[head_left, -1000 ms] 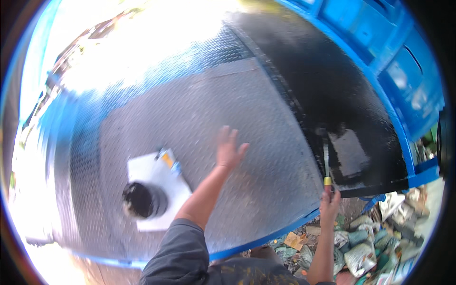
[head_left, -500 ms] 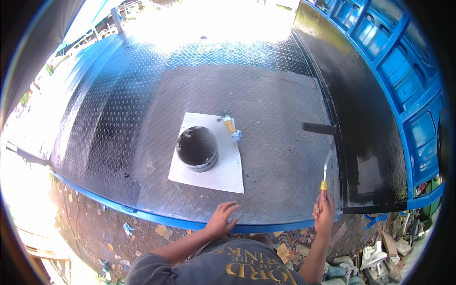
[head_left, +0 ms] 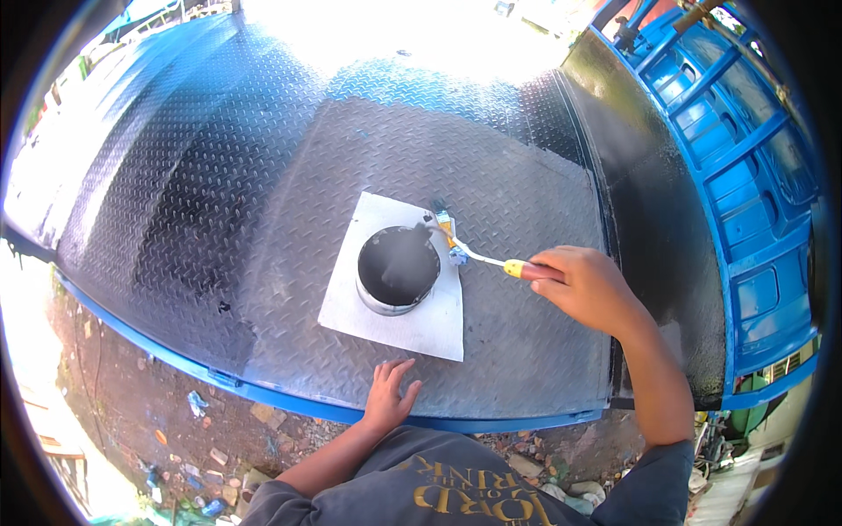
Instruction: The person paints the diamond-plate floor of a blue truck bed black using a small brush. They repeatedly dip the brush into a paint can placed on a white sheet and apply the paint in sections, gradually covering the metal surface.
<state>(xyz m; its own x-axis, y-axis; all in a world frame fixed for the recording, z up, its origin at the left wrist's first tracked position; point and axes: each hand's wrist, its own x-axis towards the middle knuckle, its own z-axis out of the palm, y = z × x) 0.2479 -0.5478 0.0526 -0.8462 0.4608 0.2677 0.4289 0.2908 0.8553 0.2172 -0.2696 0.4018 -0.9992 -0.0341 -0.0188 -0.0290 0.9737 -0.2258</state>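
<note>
Over a treaded metal deck [head_left: 526, 342] beside blue panels [head_left: 759, 294], your right grip [head_left: 586, 285] clasps a roller [head_left: 514, 268], left grip [head_left: 390, 394] spread.

Blue ribbed panel [head_left: 759, 289] at right, dirt ground [head_left: 123, 377] at lower left, light-blue scrap [head_left: 197, 403] on it

- My body: I count one left hand [head_left: 392, 396] and one right hand [head_left: 583, 285].
- Tools: I count one paint roller [head_left: 519, 269].
- Containers: I count one paint tin [head_left: 386, 307].
- Sheets: I count one white sheet [head_left: 349, 305].
- Small blue-and-yellow items [head_left: 446, 224]: partly hidden; I cannot tell whether one or two.
- Garments: I count one dark shirt [head_left: 386, 482].
</note>
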